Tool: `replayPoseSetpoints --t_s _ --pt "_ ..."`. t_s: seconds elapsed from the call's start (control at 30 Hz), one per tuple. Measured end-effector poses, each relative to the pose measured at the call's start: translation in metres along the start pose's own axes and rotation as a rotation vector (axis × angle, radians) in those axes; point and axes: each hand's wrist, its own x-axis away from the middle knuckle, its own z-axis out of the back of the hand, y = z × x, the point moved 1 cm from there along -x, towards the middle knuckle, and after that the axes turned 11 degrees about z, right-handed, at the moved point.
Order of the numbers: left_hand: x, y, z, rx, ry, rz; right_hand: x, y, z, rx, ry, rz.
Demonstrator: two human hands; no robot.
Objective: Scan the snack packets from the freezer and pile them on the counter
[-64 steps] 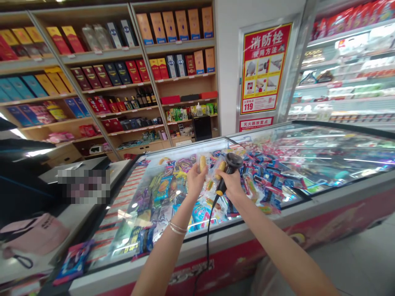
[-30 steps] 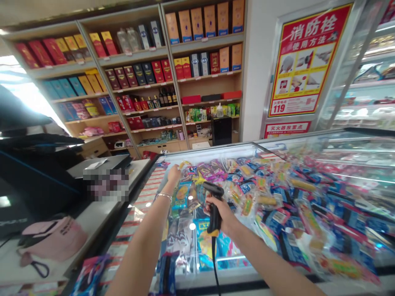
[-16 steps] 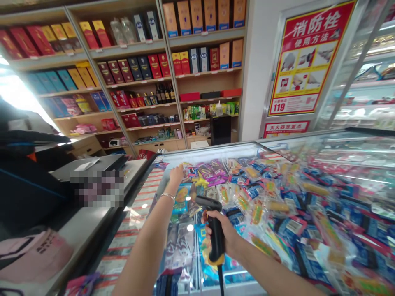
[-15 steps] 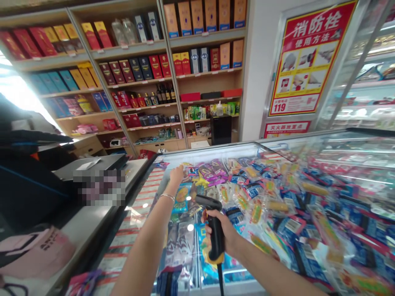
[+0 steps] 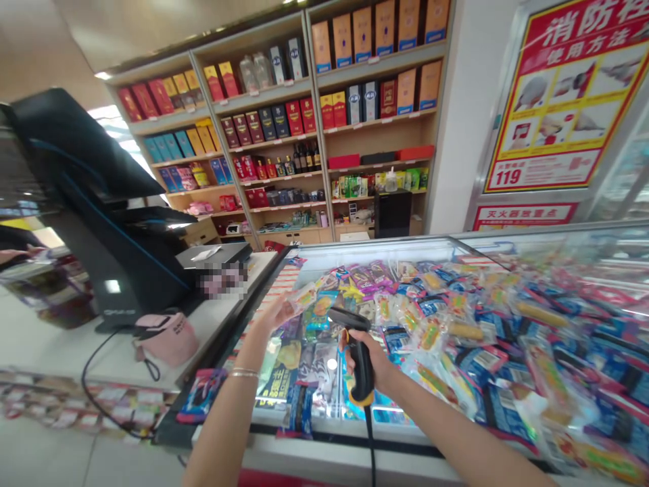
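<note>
My left hand [image 5: 278,312], with a bracelet on the wrist, grips a small clear-wrapped snack packet [image 5: 305,296] by its near end, above the left side of the glass-topped freezer chest [image 5: 243,429]. In my right hand [image 5: 366,348] is a black and yellow barcode scanner [image 5: 361,379], its head pointing left and its cord hanging down. Under and around both hands lie many wrapped packets, among them a blue packet [image 5: 320,310], purple packets [image 5: 372,276] and clear-wrapped corn-shaped packets [image 5: 428,333].
On the left counter stand a black checkout terminal [image 5: 109,223] and a pink pouch [image 5: 167,338] with a cable beside it. A red and blue packet [image 5: 201,396] lies on the freezer's near left corner. Boxed goods fill the shelves [image 5: 276,172] behind. A person's hand [image 5: 11,256] shows at far left.
My left hand has come back from the far left of the freezer with the snack packet in it. The view has swung left, and the scanner stays in my right hand.
</note>
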Motion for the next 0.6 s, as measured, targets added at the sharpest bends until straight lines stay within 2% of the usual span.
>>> replayPoseSetpoints --t_s 0.1,0.17,0.3,0.4,0.47,0.53,0.6 --pt "0.01 -0.013 0.002 0.195 -0.141 0.084 0.001 0.004 0.0 -0.025 -0.073 0.022" --pt "0.012 -0.016 0.0 0.258 -0.161 0.088 0.001 0.007 0.001 -0.027 -0.097 0.018" --pt "0.011 -0.018 -0.004 0.363 -0.169 0.117 0.001 0.008 0.003 -0.029 -0.069 0.003" --pt "0.013 -0.021 -0.005 0.309 -0.114 0.114 0.001 0.008 0.003 -0.017 -0.072 -0.016" --pt "0.015 -0.024 -0.005 0.185 -0.048 0.078 0.001 0.007 0.003 -0.018 -0.083 -0.017" --pt "0.017 -0.024 -0.005 -0.025 0.084 -0.015 0.001 0.007 0.003 -0.024 -0.088 -0.011" --pt "0.02 -0.02 -0.004 -0.299 0.263 -0.182 0.001 0.007 0.003 -0.028 -0.091 -0.013"
